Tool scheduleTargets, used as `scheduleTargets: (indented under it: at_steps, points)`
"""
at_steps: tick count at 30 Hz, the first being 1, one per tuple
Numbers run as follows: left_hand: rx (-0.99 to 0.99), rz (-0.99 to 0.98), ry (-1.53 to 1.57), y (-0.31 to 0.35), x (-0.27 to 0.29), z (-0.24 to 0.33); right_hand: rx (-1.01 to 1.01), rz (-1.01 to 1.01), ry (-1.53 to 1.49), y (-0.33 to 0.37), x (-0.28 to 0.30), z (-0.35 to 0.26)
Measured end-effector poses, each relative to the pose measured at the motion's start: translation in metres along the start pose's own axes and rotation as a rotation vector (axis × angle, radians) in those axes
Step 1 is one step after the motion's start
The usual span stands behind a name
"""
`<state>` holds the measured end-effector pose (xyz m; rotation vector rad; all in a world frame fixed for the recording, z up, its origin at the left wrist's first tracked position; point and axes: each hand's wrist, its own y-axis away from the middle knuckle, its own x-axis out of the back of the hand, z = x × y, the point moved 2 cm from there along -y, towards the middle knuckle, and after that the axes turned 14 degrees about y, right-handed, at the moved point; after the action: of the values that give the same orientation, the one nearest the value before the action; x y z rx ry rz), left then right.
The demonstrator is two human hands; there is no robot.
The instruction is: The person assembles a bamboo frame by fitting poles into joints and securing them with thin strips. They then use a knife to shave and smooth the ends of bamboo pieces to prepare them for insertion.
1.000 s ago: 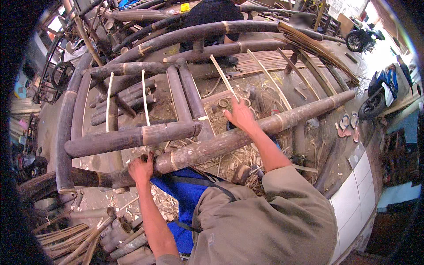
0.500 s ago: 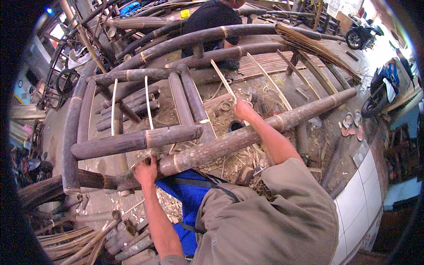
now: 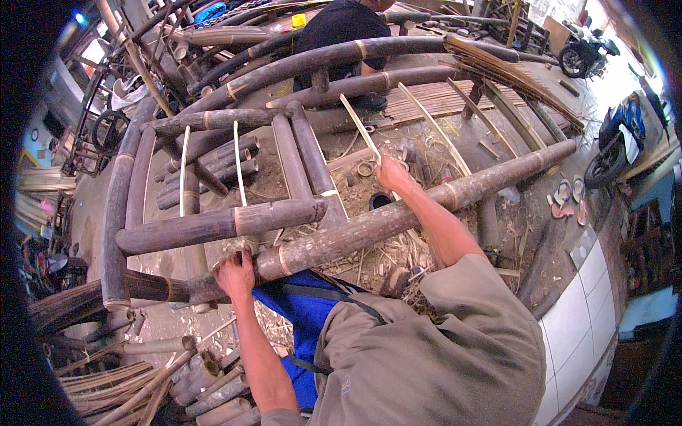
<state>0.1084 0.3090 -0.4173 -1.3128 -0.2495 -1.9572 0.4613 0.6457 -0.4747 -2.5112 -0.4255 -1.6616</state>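
A large frame of dark bamboo poles stands before me. My left hand is closed over the thick front bamboo pole, near its left end. Farther right, my right hand grips the near end of a thin pale bamboo slat. That slat slants away toward the rear bamboo rail; its near end is hidden by my fingers. Another pale slat spans the frame to the right of it. At the left, a smaller square side section holds two upright slats.
Beyond the frame a person in a black shirt crouches. Split bamboo strips lie across its far right. Cut bamboo pieces are piled at lower left, with shavings underneath. Sandals and a blue motorcycle are at right.
Almost nothing differs. Both hands keep their grip in the same places, and the whole view has shifted very slightly.
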Motion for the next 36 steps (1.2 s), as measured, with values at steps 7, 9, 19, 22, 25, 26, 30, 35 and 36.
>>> scheduleTargets:
  at_steps: [7, 9, 19, 22, 25, 26, 30, 35, 36]
  points:
    - [-0.03, 0.044, -0.009, 0.001, -0.001, -0.006, 0.009, -0.006, -0.04, 0.009, 0.012, -0.011]
    - [-0.035, 0.035, 0.005, 0.003, 0.001, 0.002, 0.035, 0.011, -0.027, 0.009, 0.013, -0.008]
    - [-0.038, 0.028, -0.009, 0.008, 0.005, 0.005, -0.021, -0.053, -0.06, 0.012, 0.015, -0.013]
    - [-0.054, 0.0, -0.01, 0.009, 0.004, 0.007, -0.006, -0.037, -0.058, 0.013, 0.017, -0.012]
    - [-0.129, 0.095, -0.044, 0.012, -0.001, 0.006, 0.001, -0.037, -0.031, 0.01, 0.016, -0.009]
    - [-0.14, 0.112, -0.04, 0.014, 0.0, 0.005, -0.025, -0.083, -0.057, 0.017, 0.025, -0.019]
    - [-0.167, 0.143, -0.006, 0.016, -0.001, 0.005, -0.033, -0.052, -0.04, 0.017, 0.022, -0.017]
    - [-0.2, 0.185, 0.001, 0.02, -0.001, 0.005, -0.049, -0.082, -0.051, 0.017, 0.022, -0.019]
    - [-0.206, 0.198, 0.0, 0.021, -0.002, 0.005, -0.053, -0.082, -0.055, 0.017, 0.02, -0.018]
